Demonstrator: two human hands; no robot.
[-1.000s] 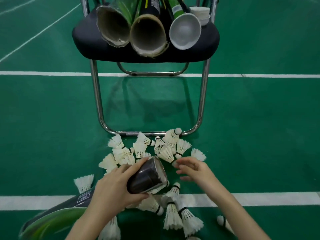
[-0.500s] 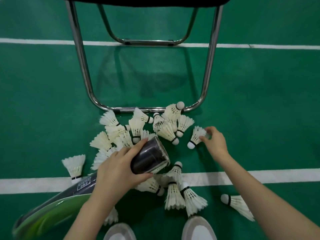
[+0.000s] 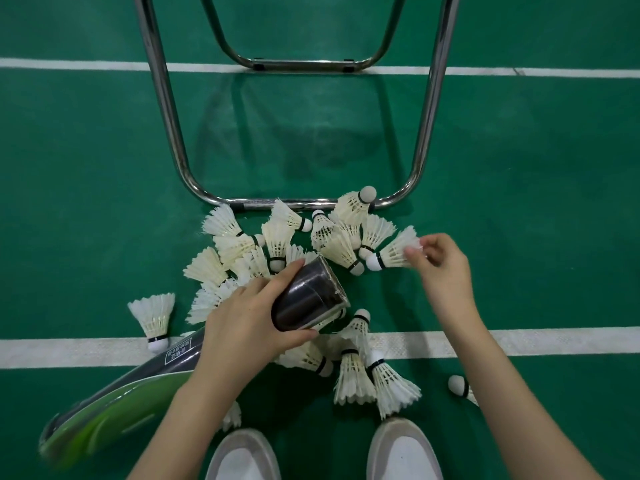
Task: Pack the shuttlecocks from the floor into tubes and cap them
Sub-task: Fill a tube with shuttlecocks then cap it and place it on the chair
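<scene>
Barely started I'd say: left hand [image 3: 249, 320] grips the dark cardboard tube [image 3: 308, 296] low over the pile, right hand [image 3: 440, 268] pinches one white feather shuttlecock [image 3: 393, 252] by its skirt, loads more scattered on the green floor [image 3: 104, 174], no cap on.

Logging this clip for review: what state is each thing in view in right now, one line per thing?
left hand: grips the tube near its mouth.
tube: uncapped, tilted, mouth toward the pile.
right hand: fingers pinch one shuttlecock by its feathers.
pinched shuttlecock: cork pointing at the tube, not yet inside.
loose shuttlecocks: scattered on the floor, unpacked.
chair frame: standing on the court.
</scene>
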